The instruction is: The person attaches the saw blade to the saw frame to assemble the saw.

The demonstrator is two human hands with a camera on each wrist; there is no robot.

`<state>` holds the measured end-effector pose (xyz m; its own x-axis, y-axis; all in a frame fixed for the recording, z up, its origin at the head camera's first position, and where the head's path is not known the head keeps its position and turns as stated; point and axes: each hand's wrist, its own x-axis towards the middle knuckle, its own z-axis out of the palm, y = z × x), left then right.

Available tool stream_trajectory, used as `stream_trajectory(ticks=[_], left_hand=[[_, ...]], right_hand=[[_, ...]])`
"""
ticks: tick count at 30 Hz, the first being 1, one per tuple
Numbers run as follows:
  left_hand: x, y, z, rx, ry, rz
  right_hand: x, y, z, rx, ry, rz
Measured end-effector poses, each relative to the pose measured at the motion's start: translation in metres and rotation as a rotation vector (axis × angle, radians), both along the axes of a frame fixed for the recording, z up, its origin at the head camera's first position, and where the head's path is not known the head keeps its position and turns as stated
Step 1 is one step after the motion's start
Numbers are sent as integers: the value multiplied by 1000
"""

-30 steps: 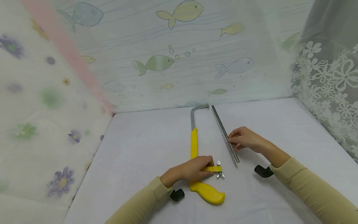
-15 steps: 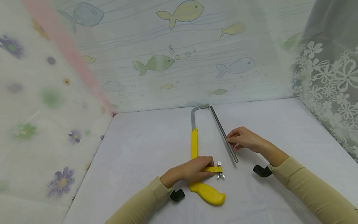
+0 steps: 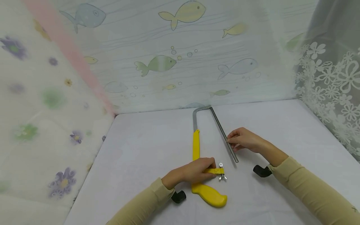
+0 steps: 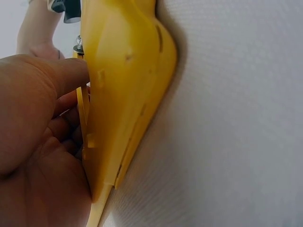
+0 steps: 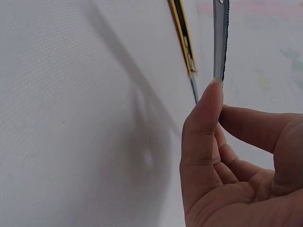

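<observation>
A hacksaw frame [image 3: 196, 145] lies on the white table, with a yellow handle [image 3: 212, 196] toward me and a grey bent bar [image 3: 195, 118] at the far side. My left hand [image 3: 194, 170] grips the yellow frame beside its short arm, which carries a wing nut [image 3: 222, 177]. In the left wrist view, the thumb presses close along the yellow body [image 4: 123, 90]. My right hand [image 3: 245, 140] pinches a hacksaw blade [image 3: 219, 125] between thumb and fingertips; its teeth show in the right wrist view. The blade's far end meets the bar's tip in the head view; its near end is apart from the wing nut.
White cloth covers the table [image 3: 146, 140]. A fish-printed curtain [image 3: 157, 40] hangs behind, a flowered one [image 3: 36, 125] on the left and a lace one [image 3: 337, 78] on the right. Black wrist devices [image 3: 262, 171] stick out below both sleeves.
My right hand has moved slightly left with the blade, bringing its far end from a small gap to the tip of the bent bar. My left hand stays on the frame.
</observation>
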<state>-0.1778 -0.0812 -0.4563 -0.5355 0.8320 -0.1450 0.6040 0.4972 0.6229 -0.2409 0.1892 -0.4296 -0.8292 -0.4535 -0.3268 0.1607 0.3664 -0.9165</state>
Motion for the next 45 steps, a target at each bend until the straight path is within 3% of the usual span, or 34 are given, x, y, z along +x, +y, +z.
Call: stream_trajectory(ticks=[16,45], left_hand=[[1,2,-2,-3,26,-12],[-1,1,1,-5,3,3]], right_hand=[[-2,0,-5,-14,-34,1],[-2,-9,-10,9,-87,-20]])
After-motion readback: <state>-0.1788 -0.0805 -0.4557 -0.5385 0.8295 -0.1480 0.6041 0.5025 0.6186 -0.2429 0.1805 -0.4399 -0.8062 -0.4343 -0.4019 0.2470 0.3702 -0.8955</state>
